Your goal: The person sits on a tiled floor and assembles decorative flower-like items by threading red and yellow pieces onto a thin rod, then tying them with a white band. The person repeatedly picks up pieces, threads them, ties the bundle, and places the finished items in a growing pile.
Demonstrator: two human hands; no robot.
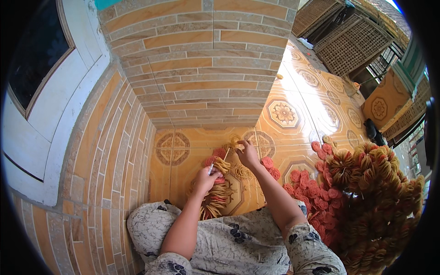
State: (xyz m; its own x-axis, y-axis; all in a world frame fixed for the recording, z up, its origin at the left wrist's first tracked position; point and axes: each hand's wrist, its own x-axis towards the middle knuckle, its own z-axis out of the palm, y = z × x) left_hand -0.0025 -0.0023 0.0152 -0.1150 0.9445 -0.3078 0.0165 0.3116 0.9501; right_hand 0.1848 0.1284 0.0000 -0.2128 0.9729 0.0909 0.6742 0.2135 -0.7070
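My left hand (205,180) is closed round a thin pale needle-like rod (228,153), with bunched yellow coils (222,164) on it at the fingers. A small white piece shows at my thumb. Farther off and to the right, my right hand (248,154) pinches a loose yellow coil (234,140) near the rod's far end. Below my left hand lies a ring-shaped garland (215,201) of yellow and red coils, partly hidden by my wrist and lap. Coral-red coils (209,161) and another yellow coil (242,172) rest on the floor close by.
At my right stands a large heap of yellow-brown garlands (366,169), beside a spread of coral-red coils (316,197). A tiled wall (197,68) rises in front, another (114,151) at my left. Woven panels (348,43) lean beyond the patterned floor (293,114).
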